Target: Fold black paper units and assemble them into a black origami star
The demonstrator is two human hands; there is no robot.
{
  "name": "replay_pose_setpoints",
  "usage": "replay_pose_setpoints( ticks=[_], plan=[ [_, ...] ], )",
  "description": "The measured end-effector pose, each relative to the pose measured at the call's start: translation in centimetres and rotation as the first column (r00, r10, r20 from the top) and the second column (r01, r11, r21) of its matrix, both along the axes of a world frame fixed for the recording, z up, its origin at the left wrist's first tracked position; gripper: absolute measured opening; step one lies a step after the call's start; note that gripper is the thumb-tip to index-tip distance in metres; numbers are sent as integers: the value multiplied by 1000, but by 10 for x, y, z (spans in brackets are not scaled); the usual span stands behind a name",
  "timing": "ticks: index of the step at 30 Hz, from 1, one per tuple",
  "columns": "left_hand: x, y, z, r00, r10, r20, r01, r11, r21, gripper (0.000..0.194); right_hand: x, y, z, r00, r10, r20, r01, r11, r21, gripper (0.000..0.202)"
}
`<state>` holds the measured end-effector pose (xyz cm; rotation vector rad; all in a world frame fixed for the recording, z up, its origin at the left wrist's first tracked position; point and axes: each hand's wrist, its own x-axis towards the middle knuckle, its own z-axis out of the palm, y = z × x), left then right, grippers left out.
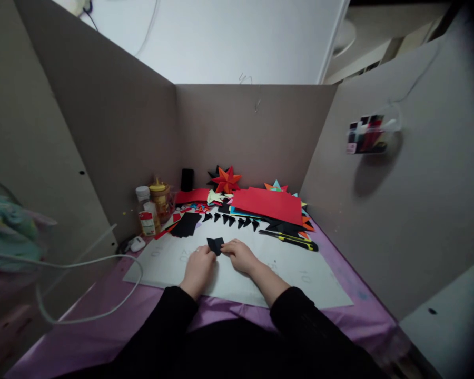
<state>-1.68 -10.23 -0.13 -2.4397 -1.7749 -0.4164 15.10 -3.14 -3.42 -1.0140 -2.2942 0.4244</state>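
Observation:
Between my two hands is a small piece of black paper (216,245) with creases across it, just above the white sheet. My left hand (200,267) pinches its lower left edge, and my right hand (240,256) has its fingers closed on the right corner. Beyond the hands, several small folded black paper pieces (229,220) lie in a row. A stack of black paper (185,225) lies to the left of that row. To the right rests a yellow-and-black utility knife (290,239).
A large white sheet (237,289) covers most of the purple cloth (161,310). Red paper (270,205) and folded paper stars (226,180) lie at the back. Bottles (147,210) stand at the left. A white cable (90,259) loops at the left. Grey panels (256,137) enclose the table.

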Motion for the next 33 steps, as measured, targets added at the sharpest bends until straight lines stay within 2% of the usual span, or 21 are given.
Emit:
replay_pose_setpoints(
  ticks=[3, 6, 9, 15, 18, 23, 28, 33],
  plan=[
    [-14, 6, 6, 997, 54, 52, -58, 995, 81, 22, 1, 3, -2, 1000, -16, -16, 16, 1000, -17, 34],
    [-20, 17, 13, 996, -78, 53, 72, 991, 113, 32, 2, 3, 1, 1000, -16, 17, 17, 1000, -23, 33],
    [-22, 32, 17, 974, -225, 11, 224, 973, 58, 19, 2, 0, 5, 995, 13, 98, -11, 1000, -21, 35],
    [-35, 54, 9, 928, -361, 88, 367, 929, -55, 16, 9, -6, 7, 971, 84, 222, -87, 996, 3, 31],
    [-40, 62, 5, 910, -374, 178, 393, 915, -87, 19, 14, -8, 8, 961, 140, 238, -141, 990, -12, 31],
    [-41, 75, 6, 897, -357, 261, 406, 898, -170, 22, 12, -11, 11, 973, 143, 182, -155, 986, 57, 28],
    [-46, 76, 4, 848, -353, 395, 461, 859, -222, 21, 9, -13, 9, 981, 160, 108, -163, 986, 21, 32],
    [-46, 73, -1, 816, -352, 459, 474, 861, -183, 23, 11, -10, 8, 979, 185, 80, -186, 983, 0, 29]
  ],
)
